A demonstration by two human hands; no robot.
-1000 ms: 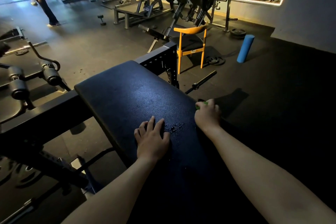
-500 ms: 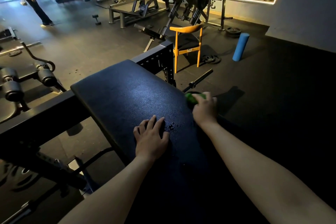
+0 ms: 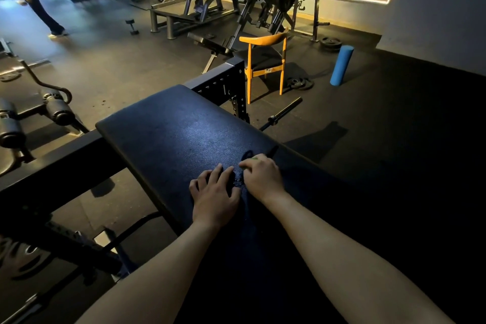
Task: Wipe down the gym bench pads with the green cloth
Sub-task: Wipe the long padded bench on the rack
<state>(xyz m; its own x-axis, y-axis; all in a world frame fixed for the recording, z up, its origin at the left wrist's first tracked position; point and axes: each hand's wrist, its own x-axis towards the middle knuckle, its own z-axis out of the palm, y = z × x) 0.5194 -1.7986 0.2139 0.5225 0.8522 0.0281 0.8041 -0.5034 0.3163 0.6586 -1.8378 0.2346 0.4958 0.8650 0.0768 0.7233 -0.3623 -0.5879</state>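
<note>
A black padded bench pad (image 3: pixel 178 134) stretches away from me in the middle of the view. My left hand (image 3: pixel 214 192) lies flat on it with the fingers spread. Right beside it, my right hand (image 3: pixel 263 176) is curled round the green cloth (image 3: pixel 254 158), of which only a thin green sliver shows above the knuckles. The two hands almost touch. A few water droplets glint on the pad between them.
The bench's black steel frame (image 3: pixel 52 160) runs left and behind the pad. An orange chair (image 3: pixel 265 60), a barbell (image 3: pixel 284 113), weight plates (image 3: pixel 299 83) and a blue foam roller (image 3: pixel 341 65) stand on the floor beyond. Roller pads (image 3: pixel 57 110) at left; a person (image 3: pixel 39 8) far left.
My right hand with the cloth has slid left from the pad's right edge to beside my left hand. The left hand has stayed put.
</note>
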